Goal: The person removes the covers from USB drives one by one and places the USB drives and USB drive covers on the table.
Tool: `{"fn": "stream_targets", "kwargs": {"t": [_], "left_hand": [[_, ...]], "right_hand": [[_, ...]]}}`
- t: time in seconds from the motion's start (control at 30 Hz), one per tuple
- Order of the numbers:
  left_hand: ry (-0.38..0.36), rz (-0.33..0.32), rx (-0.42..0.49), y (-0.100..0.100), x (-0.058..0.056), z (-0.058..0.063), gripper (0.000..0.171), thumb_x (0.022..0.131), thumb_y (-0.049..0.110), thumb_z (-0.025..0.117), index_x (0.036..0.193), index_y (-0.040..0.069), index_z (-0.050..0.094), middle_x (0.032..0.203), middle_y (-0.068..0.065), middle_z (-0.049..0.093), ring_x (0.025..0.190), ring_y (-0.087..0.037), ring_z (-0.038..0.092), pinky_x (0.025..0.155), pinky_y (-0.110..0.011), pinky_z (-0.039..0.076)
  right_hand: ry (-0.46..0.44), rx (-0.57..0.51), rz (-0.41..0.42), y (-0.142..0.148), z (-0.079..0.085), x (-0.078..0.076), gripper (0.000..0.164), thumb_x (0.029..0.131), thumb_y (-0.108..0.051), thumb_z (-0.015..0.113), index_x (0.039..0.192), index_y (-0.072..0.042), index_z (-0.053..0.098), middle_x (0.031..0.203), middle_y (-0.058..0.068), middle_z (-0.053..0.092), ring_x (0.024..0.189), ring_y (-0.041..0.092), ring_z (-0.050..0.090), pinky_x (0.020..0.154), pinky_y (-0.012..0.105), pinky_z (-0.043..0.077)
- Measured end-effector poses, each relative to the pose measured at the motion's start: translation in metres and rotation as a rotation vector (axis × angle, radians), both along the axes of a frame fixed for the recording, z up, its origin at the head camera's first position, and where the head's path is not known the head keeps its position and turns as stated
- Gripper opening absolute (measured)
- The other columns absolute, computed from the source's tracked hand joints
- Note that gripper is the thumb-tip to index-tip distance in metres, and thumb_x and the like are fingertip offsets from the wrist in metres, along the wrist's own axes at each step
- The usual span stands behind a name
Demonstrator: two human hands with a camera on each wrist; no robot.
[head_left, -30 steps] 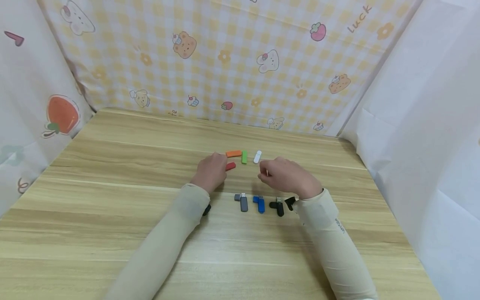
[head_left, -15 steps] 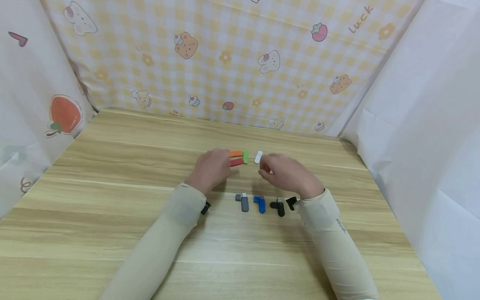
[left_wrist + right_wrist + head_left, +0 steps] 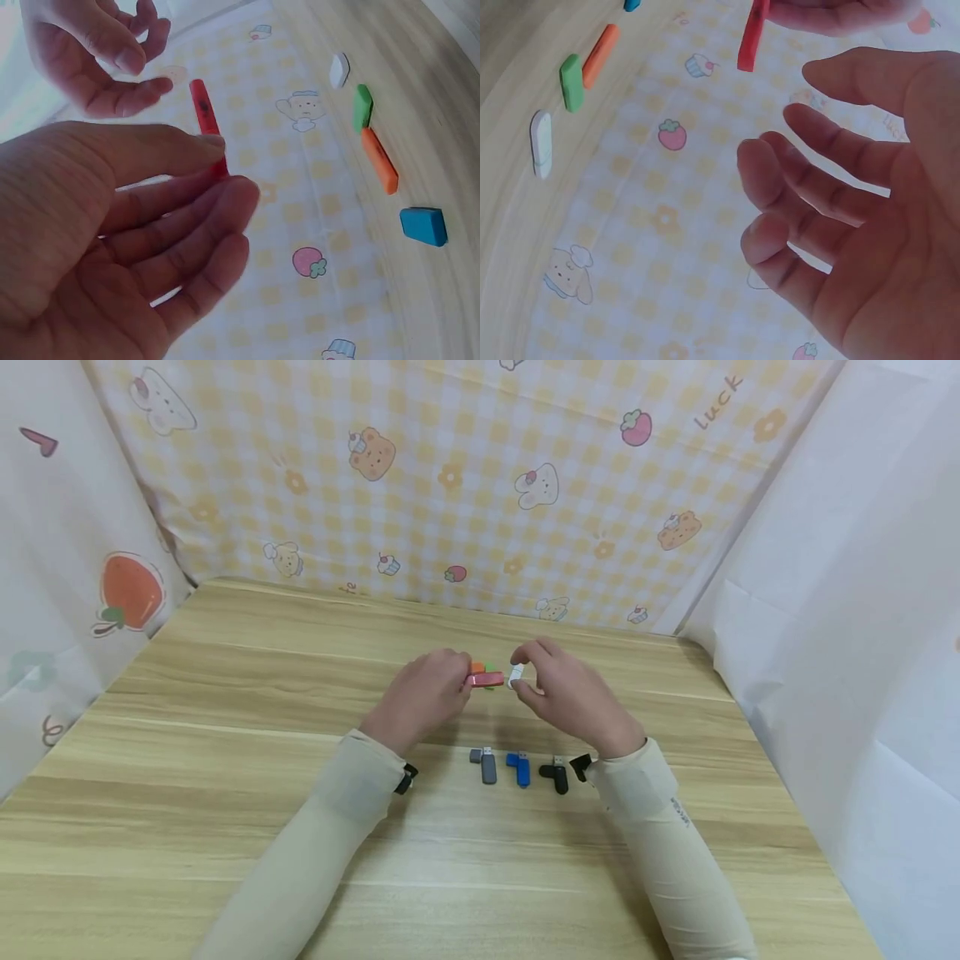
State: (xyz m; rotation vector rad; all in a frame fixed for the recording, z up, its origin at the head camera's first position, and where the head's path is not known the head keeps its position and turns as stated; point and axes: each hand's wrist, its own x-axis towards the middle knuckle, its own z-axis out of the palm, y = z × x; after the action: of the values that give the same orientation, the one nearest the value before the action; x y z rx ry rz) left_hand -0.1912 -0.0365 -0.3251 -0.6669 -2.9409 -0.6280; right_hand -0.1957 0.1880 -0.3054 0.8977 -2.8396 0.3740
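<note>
A red USB stick (image 3: pixel 486 679) is held up off the table, pinched at one end between the thumb and fingers of my left hand (image 3: pixel 424 697). Its far end points towards my right hand (image 3: pixel 573 700), whose thumb and fingers are spread and loosely bent around nothing. In the right wrist view a gap separates those fingertips from the red stick (image 3: pixel 752 39). Behind it on the table lie an orange USB stick (image 3: pixel 379 160), a green one (image 3: pixel 363 107) and a white one (image 3: pixel 340 70).
Nearer me lies a row of USB sticks with bared plugs: grey (image 3: pixel 488 768), blue (image 3: pixel 522 770) and black (image 3: pixel 559 777). A teal block-like piece (image 3: pixel 423 226) sits beyond the orange stick. A patterned curtain (image 3: pixel 450 510) closes off the table's back.
My left hand has lifted the red USB stick and carried it right and away from me. The right hand has opened its thumb and fingers wider, shifting slightly away from me.
</note>
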Motion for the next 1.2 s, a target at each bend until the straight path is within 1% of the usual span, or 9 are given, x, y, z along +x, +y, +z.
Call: {"fn": "stream_targets", "kwargs": {"t": [0.07,0.17,0.3,0.43,0.57,0.87,0.97,1.1,1.2], "left_hand": [[0.006,-0.025,0.012,0.000,0.001,0.002,0.016,0.105,0.008,0.068,0.116,-0.003,0.074,0.099,-0.012,0.072,0.078,-0.022,0.061,0.069,-0.029,0.055],[0.014,-0.054,0.038,0.001,0.003,0.004,0.015,0.105,0.007,0.068,0.115,-0.002,0.074,0.099,-0.011,0.072,0.078,-0.021,0.061,0.068,-0.027,0.055],[0.051,-0.075,0.059,0.002,0.005,0.005,0.015,0.104,0.008,0.069,0.114,-0.002,0.075,0.098,-0.011,0.073,0.077,-0.020,0.061,0.067,-0.024,0.056],[0.101,-0.084,0.063,0.003,0.007,0.006,0.013,0.104,0.008,0.070,0.113,-0.002,0.074,0.098,-0.012,0.073,0.077,-0.019,0.061,0.069,-0.024,0.058],[0.121,-0.089,0.057,0.003,0.009,0.008,0.013,0.104,0.007,0.070,0.113,-0.001,0.074,0.098,-0.011,0.073,0.077,-0.019,0.062,0.071,-0.025,0.061],[0.196,-0.116,0.044,0.004,0.011,0.010,0.011,0.104,0.007,0.071,0.110,-0.002,0.074,0.095,-0.012,0.074,0.073,-0.018,0.062,0.070,-0.025,0.062],[0.202,-0.119,0.029,0.005,0.012,0.011,0.013,0.103,0.007,0.072,0.112,-0.002,0.075,0.097,-0.013,0.074,0.076,-0.019,0.063,0.073,-0.025,0.063],[0.203,-0.123,0.013,0.006,0.012,0.011,0.018,0.102,0.005,0.074,0.117,-0.004,0.075,0.103,-0.014,0.075,0.082,-0.021,0.067,0.082,-0.028,0.066],[0.214,-0.121,0.013,0.006,0.013,0.011,0.020,0.101,0.006,0.076,0.118,-0.004,0.076,0.105,-0.014,0.076,0.085,-0.021,0.069,0.084,-0.029,0.066]], "right_hand": [[0.021,0.004,0.017,-0.001,0.000,0.000,0.035,0.104,-0.022,0.073,0.134,-0.006,0.066,0.132,0.011,0.067,0.080,0.019,0.063,0.068,0.033,0.057],[0.044,0.009,0.039,-0.004,-0.001,0.000,0.037,0.100,-0.023,0.080,0.133,-0.009,0.069,0.130,0.010,0.067,0.081,0.019,0.063,0.067,0.031,0.057],[0.057,-0.007,0.062,-0.006,-0.003,0.000,0.032,0.097,-0.021,0.084,0.125,-0.011,0.074,0.123,0.007,0.069,0.082,0.018,0.062,0.068,0.029,0.057],[0.088,-0.029,0.083,-0.007,-0.005,0.001,0.026,0.096,-0.019,0.085,0.119,-0.012,0.076,0.115,0.005,0.070,0.082,0.018,0.062,0.069,0.029,0.057],[0.123,-0.035,0.100,-0.008,-0.006,0.001,0.023,0.095,-0.016,0.085,0.117,-0.010,0.077,0.112,0.006,0.072,0.082,0.018,0.063,0.068,0.028,0.057],[0.162,-0.040,0.109,-0.009,-0.005,0.002,0.017,0.097,-0.015,0.083,0.113,-0.010,0.078,0.105,0.005,0.071,0.077,0.016,0.060,0.063,0.027,0.055],[0.172,-0.046,0.112,-0.008,-0.005,0.002,0.015,0.098,-0.015,0.082,0.112,-0.010,0.079,0.104,0.004,0.070,0.074,0.016,0.059,0.061,0.027,0.053],[0.183,-0.045,0.112,-0.008,-0.005,0.001,0.016,0.097,-0.015,0.083,0.111,-0.010,0.079,0.103,0.004,0.070,0.073,0.016,0.059,0.060,0.027,0.052],[0.184,-0.045,0.107,-0.008,-0.004,0.001,0.018,0.096,-0.014,0.084,0.113,-0.010,0.079,0.103,0.004,0.071,0.074,0.016,0.060,0.061,0.027,0.053]]}}
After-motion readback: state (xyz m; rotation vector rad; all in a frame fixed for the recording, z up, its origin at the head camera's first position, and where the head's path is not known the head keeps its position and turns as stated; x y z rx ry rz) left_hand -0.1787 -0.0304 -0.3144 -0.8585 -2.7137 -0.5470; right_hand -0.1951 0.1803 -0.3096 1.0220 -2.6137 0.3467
